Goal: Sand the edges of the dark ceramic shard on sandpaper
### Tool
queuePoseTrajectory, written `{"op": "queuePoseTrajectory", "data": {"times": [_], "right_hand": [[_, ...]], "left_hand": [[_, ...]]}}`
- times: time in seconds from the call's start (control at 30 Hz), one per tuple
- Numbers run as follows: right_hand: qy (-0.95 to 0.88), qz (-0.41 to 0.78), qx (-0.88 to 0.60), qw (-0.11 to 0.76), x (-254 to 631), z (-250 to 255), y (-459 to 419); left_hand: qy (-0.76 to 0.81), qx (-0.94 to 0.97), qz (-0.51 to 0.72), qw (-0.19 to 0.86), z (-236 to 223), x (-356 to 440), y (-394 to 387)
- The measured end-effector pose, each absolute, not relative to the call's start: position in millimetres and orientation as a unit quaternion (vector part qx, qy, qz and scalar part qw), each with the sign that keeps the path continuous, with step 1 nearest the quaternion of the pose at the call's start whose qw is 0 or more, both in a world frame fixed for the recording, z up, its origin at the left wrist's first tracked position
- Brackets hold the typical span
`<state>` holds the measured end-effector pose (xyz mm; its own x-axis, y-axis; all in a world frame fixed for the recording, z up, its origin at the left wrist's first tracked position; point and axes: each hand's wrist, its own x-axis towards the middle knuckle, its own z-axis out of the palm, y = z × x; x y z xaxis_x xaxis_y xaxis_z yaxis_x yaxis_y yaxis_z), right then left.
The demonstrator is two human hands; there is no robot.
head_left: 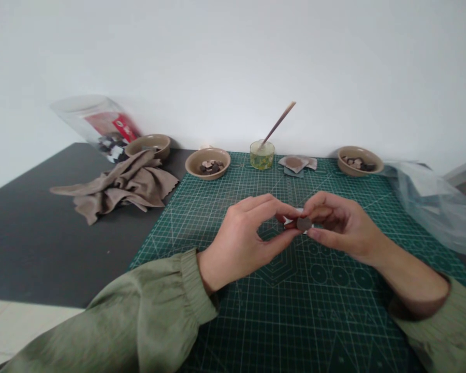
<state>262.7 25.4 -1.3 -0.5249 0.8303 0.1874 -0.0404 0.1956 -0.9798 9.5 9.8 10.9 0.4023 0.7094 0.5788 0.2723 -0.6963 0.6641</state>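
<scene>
Between my two hands, above the cutting mat, is a small white piece with a round grey-brown disc [304,224] on its near side. My left hand [252,235] pinches it from the left with thumb and fingers. From the right, my right hand [339,225] grips its edge the same way, other fingers curled. Fingertips hide much of the piece, so its full shape and material cannot be made out. Below both hands lies the green cutting mat [225,316], printed with a white grid.
Brown bowls [208,176] with small dark and pale pieces stand along the back. A glass [262,155] holds yellow-green liquid and a stick [278,122]. Flat squares [295,163] lie beside it. A crumpled cloth [124,186] and plastic bag [101,122] are left; another bag [431,202] is right.
</scene>
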Motion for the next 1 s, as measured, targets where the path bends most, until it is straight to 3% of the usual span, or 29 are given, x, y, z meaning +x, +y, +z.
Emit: {"op": "queuePoseTrajectory", "data": {"times": [0.4,1.0], "right_hand": [[-0.665,0.556,-0.308,0.393,264.7,0.9,21.7],[-0.666,0.571,-0.282,0.388,264.5,1.3,20.1]], "left_hand": [[0.323,0.699,0.424,0.477,16.2,12.3,9.1],[0.319,0.672,0.423,0.518,11.9,11.4,8.5]]}}
